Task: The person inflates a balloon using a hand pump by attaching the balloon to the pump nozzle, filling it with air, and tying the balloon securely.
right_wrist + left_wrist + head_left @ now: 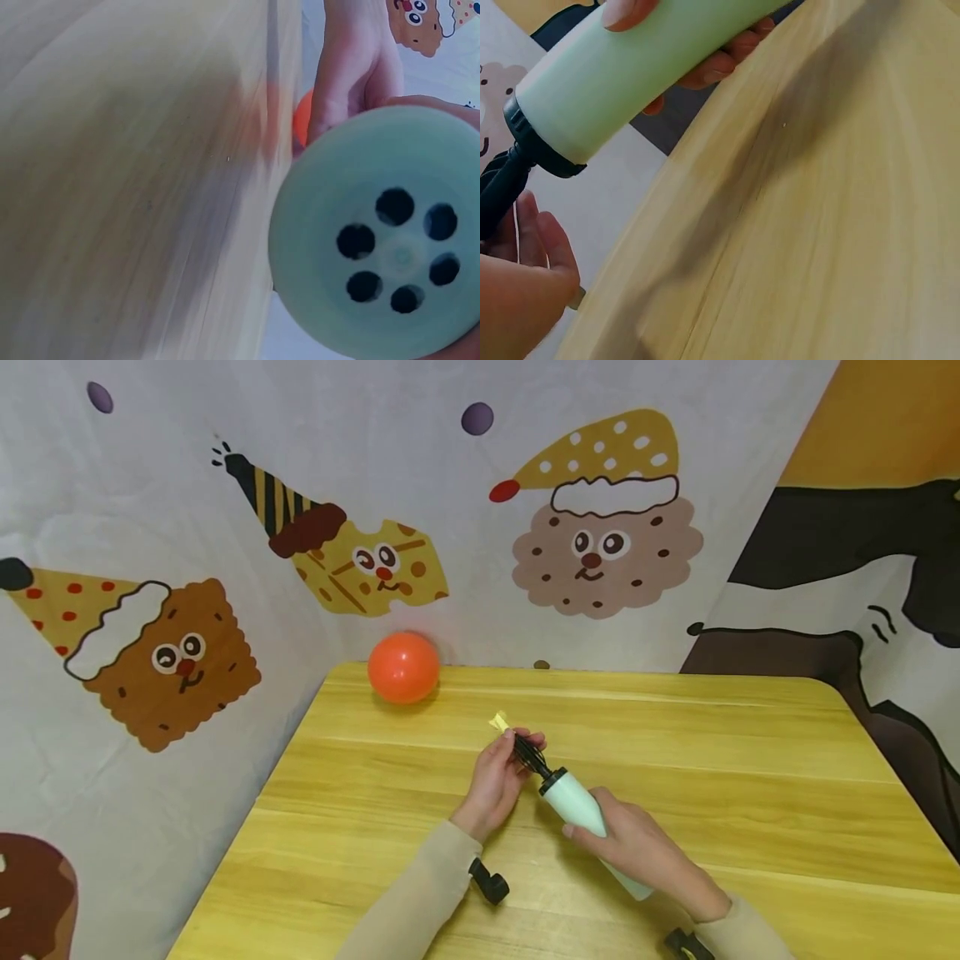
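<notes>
My right hand grips the mint-green body of a hand pump, which slants up and to the left over the table. In the right wrist view the pump's round end faces the camera, with a ring of dark holes. The pump's ribbed black nozzle runs from a black collar into my left hand. The left thumb and fingers pinch the nozzle near its tip. From there a small, limp yellow piece, like an uninflated balloon, sticks out past the thumb.
An inflated orange-red balloon rests at the back left of the wooden table, near the wall. A cloth printed with cartoon food hangs behind. Black straps with small devices sit on both wrists.
</notes>
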A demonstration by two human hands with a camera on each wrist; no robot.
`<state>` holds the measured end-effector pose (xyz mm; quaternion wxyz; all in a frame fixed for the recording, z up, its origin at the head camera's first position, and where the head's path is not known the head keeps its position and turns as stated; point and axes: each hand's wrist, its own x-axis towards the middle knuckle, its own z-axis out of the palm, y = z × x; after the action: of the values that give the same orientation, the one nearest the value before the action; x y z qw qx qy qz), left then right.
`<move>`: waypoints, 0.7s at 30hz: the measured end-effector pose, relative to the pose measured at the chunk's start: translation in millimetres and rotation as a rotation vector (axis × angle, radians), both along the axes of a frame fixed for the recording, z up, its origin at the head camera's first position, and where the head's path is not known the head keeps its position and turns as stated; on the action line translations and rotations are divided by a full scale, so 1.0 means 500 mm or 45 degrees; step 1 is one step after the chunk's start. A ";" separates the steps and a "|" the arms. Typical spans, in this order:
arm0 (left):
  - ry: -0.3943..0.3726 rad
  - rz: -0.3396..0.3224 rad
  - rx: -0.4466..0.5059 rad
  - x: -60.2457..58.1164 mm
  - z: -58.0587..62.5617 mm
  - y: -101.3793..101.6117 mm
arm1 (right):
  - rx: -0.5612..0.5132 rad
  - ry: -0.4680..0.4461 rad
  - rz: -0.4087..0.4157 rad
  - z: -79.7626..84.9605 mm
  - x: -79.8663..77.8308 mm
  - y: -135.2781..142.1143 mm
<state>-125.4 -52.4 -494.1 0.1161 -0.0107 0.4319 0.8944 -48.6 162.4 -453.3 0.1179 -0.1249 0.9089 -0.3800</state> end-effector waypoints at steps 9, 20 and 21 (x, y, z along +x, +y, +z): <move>0.009 -0.045 0.056 -0.004 -0.007 -0.007 | -0.034 -0.008 0.009 -0.001 0.000 -0.002; -0.146 -0.059 0.437 -0.008 0.004 -0.006 | -0.058 0.015 0.035 0.002 0.000 -0.006; -0.140 -0.063 0.436 -0.008 0.005 -0.004 | -0.064 0.018 0.040 0.002 0.000 -0.006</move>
<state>-129.4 -54.5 -491.6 0.1616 -0.0289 0.2666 0.9497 -48.7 159.2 -452.2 0.1145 -0.1449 0.8977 -0.4000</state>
